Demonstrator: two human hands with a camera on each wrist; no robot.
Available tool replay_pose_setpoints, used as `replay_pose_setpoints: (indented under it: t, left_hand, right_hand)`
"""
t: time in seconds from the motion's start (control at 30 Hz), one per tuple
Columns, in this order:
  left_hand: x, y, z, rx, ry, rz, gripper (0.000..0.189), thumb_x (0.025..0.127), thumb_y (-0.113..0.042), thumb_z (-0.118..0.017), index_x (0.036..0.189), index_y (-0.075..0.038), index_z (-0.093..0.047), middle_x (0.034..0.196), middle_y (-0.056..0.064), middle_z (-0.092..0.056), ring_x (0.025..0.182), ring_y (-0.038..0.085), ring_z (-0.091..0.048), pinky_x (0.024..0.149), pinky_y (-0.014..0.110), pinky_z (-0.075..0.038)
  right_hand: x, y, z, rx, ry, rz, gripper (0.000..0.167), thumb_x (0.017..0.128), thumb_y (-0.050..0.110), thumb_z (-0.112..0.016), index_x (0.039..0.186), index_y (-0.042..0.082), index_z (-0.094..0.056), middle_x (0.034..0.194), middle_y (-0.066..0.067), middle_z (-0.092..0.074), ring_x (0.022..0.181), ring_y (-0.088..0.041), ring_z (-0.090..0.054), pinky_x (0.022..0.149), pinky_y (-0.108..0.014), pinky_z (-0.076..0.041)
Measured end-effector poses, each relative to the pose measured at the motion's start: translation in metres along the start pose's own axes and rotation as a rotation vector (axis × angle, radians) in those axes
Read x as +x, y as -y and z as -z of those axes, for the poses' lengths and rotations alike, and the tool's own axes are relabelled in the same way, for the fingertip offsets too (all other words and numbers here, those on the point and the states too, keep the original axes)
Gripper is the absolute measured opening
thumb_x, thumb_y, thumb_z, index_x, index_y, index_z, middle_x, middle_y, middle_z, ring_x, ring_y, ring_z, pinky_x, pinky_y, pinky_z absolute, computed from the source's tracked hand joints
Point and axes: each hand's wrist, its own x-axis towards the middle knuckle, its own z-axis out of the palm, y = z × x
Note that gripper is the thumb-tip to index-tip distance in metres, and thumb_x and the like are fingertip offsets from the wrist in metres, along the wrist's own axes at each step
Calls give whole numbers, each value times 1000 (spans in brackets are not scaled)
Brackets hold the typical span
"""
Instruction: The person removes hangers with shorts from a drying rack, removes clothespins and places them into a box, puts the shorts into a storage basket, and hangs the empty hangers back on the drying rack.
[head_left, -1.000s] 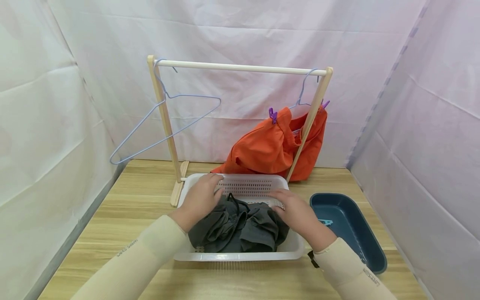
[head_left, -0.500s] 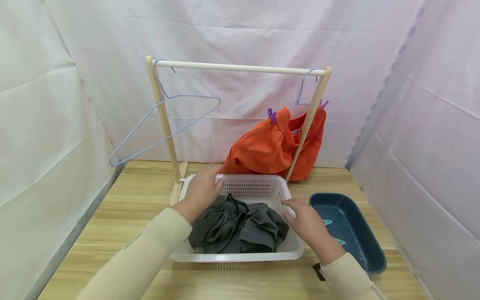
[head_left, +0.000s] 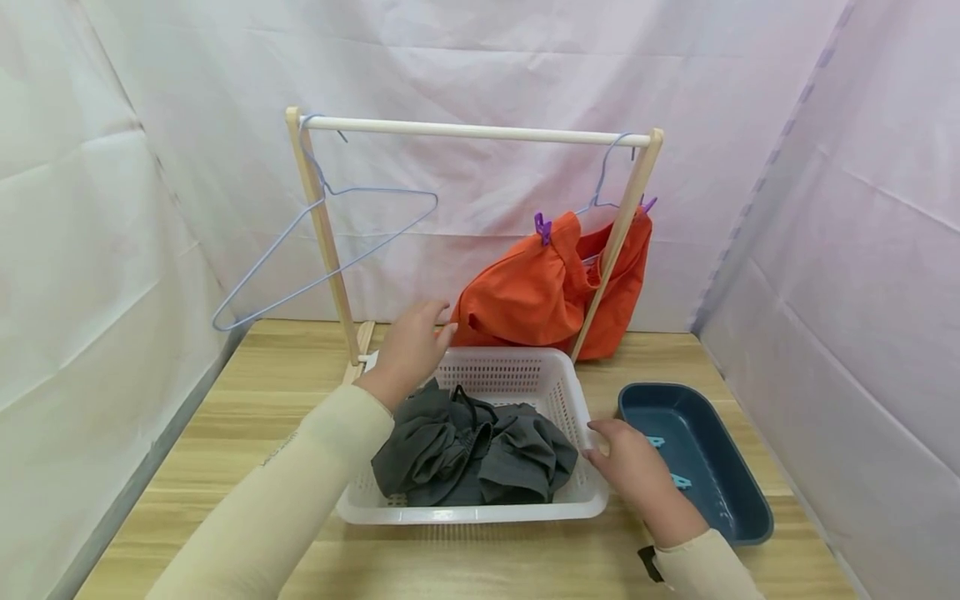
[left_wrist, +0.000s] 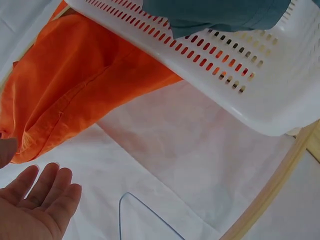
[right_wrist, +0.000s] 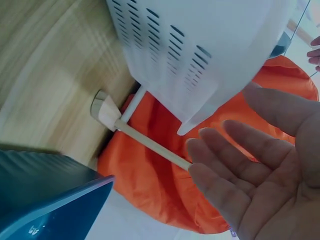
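Dark grey drawstring clothing point(head_left: 472, 458) lies bunched in a white perforated basket point(head_left: 472, 514). My left hand point(head_left: 411, 354) is raised over the basket's back left corner, fingers spread and holding nothing; the left wrist view shows its palm point(left_wrist: 42, 205) near the orange garment point(left_wrist: 75, 85). Beside the basket's right rim is my right hand point(head_left: 637, 471), its fingers extended and nothing in them. In the right wrist view that hand point(right_wrist: 265, 175) hovers by the basket wall point(right_wrist: 200, 50); whether it touches the rim I cannot tell.
Behind the basket stands a wooden rack point(head_left: 480, 131). A bare blue hanger point(head_left: 330, 267) hangs at its left; orange clothing point(head_left: 525, 292) hangs at right with purple clips point(head_left: 543, 229). A dark blue tray point(head_left: 720, 492) at right holds light blue clips point(head_left: 680, 482).
My left hand has risen away from the grey clothing toward the rack. My right hand has moved right and toward me, from over the clothing to the basket's right side. The clothing stays in the basket.
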Motion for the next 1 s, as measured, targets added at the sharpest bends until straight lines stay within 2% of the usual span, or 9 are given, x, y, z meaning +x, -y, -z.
replay_pose_setpoints:
  t: [0.2, 0.37, 0.5, 0.7, 1.0]
  left_hand:
    - [16, -4, 4, 16, 9, 11, 44, 96, -25, -60, 133, -2, -53, 131, 16, -57, 122, 32, -52, 105, 45, -42]
    - [25, -8, 6, 3, 19, 9, 46, 96, -26, -59, 134, -1, -52, 132, 17, -56, 124, 32, -50, 108, 44, -39]
    - [30, -13, 7, 1, 30, 27, 48, 96, -27, -60, 135, -1, -51, 134, 16, -55, 125, 31, -49, 108, 44, -39]
    - [40, -21, 9, 18, 32, 44, 48, 96, -27, -60, 137, -3, -50, 135, 14, -54, 125, 29, -49, 108, 42, -39]
    - [55, -35, 7, 28, 48, 64, 49, 95, -28, -60, 138, -7, -49, 134, 10, -54, 122, 26, -50, 107, 40, -41]
  right_hand:
    - [-1, -6, -1, 10, 60, -71, 49, 83, 16, -74, 125, -5, -59, 125, -26, -59, 115, -42, -56, 92, -56, -47]
    - [-1, -8, -1, 35, 90, -92, 51, 83, 18, -75, 127, -4, -59, 122, -23, -61, 110, -39, -59, 88, -55, -49]
    - [-1, -9, -1, 58, 106, -95, 47, 84, 17, -74, 124, -1, -61, 115, -19, -66, 102, -32, -63, 82, -51, -52]
    - [-1, -12, -3, 126, 139, -105, 32, 85, 16, -72, 112, -1, -68, 98, -14, -70, 88, -25, -67, 71, -42, -55]
    - [1, -11, -2, 190, 164, -124, 25, 85, 12, -72, 106, -2, -70, 92, -11, -72, 83, -21, -68, 69, -38, -55]
